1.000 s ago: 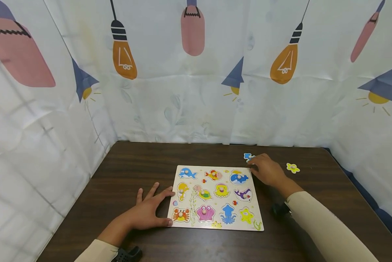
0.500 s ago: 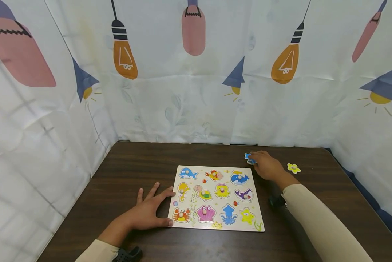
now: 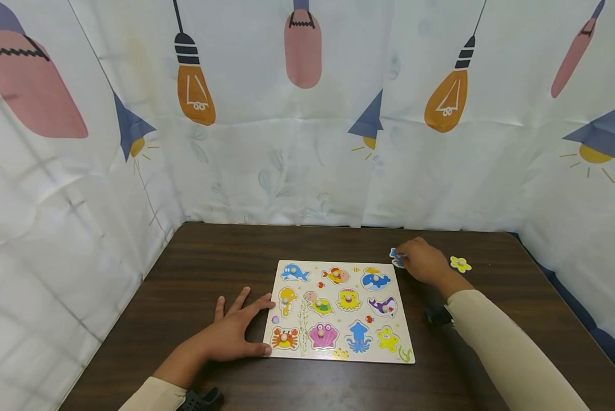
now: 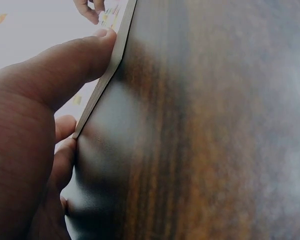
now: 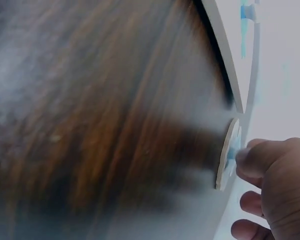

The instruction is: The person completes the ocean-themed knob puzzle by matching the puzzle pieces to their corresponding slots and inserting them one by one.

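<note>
My right hand [image 3: 424, 260] pinches a small blue puzzle piece [image 3: 394, 257] with a pale edge, just beyond the far right corner of the wooden puzzle board [image 3: 307, 354]. In the right wrist view the blue piece [image 5: 225, 162] stands on a slant, thumb tip at its knob, and the fingers hide part of it. Spread wide, my left hand [image 3: 230, 334] rests at the board's left side, its thumb on the near left corner and index fingertip on the left edge. Sea animals cover the board, several with knobs; the blue squid [image 3: 358, 335] and yellow star [image 3: 387, 338] show none.
A yellow star-shaped piece [image 3: 460, 264] with a knob lies right of my right hand. The dark wooden table [image 3: 235, 251] ends at a printed white curtain [image 3: 317, 171] behind and on the left.
My right hand has taken the blue piece by its top and turned it, shifting it slightly right and nearer the board. The left hand and the board have stayed put.
</note>
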The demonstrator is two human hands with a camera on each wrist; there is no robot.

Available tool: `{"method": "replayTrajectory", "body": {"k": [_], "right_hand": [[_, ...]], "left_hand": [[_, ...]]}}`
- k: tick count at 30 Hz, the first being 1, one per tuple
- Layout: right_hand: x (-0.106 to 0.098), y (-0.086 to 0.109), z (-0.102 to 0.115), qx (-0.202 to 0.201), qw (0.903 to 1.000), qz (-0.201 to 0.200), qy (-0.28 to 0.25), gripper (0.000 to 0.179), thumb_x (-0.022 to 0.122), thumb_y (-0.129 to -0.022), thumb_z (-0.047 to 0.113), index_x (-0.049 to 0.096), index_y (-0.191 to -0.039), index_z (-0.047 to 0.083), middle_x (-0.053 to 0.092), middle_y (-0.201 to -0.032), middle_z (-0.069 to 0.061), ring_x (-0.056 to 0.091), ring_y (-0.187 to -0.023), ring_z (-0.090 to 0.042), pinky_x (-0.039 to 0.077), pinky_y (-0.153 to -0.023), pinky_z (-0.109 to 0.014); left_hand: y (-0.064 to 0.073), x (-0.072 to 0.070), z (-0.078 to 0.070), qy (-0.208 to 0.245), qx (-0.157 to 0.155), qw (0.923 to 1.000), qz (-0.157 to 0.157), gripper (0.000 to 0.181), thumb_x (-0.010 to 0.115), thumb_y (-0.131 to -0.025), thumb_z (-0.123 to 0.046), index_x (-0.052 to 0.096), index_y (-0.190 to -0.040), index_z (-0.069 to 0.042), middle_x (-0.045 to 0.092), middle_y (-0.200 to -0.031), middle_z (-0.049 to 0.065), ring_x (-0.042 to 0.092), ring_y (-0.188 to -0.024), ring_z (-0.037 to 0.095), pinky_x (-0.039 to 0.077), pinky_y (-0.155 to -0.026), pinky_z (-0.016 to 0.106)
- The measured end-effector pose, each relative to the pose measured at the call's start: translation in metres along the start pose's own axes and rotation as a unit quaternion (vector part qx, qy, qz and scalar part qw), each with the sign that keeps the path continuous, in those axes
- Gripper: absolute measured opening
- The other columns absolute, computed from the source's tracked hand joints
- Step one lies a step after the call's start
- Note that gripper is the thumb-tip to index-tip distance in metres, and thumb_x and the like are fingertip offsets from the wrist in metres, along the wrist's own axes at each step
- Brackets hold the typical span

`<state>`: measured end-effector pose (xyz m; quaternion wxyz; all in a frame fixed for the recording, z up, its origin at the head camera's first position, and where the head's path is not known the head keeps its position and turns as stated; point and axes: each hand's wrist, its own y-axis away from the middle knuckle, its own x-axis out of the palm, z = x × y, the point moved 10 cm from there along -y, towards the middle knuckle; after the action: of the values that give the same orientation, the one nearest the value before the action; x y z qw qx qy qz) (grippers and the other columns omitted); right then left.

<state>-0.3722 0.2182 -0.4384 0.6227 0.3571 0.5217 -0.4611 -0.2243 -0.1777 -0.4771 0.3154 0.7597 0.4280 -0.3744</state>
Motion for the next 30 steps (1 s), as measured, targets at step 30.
{"method": "replayTrajectory", "body": {"k": [30], "right_hand": [[-0.015, 0.047, 0.007, -0.056, 0.997, -0.044, -0.028, 0.011, 0.081, -0.089, 0.016, 0.082, -0.101, 0.017, 0.07, -0.097, 0.005, 0.059, -0.095, -0.021, 0.051, -0.061, -0.034]], "left_hand": [[-0.002, 0.001, 0.003, 0.003, -0.004, 1.0, 0.004, 0.091, 0.077, -0.077, -0.069, 0.043, -0.154, -0.034, 0.028, -0.167, -0.007, 0.0, -0.156, 0.039, -0.015, -0.108, 0.076]]}}
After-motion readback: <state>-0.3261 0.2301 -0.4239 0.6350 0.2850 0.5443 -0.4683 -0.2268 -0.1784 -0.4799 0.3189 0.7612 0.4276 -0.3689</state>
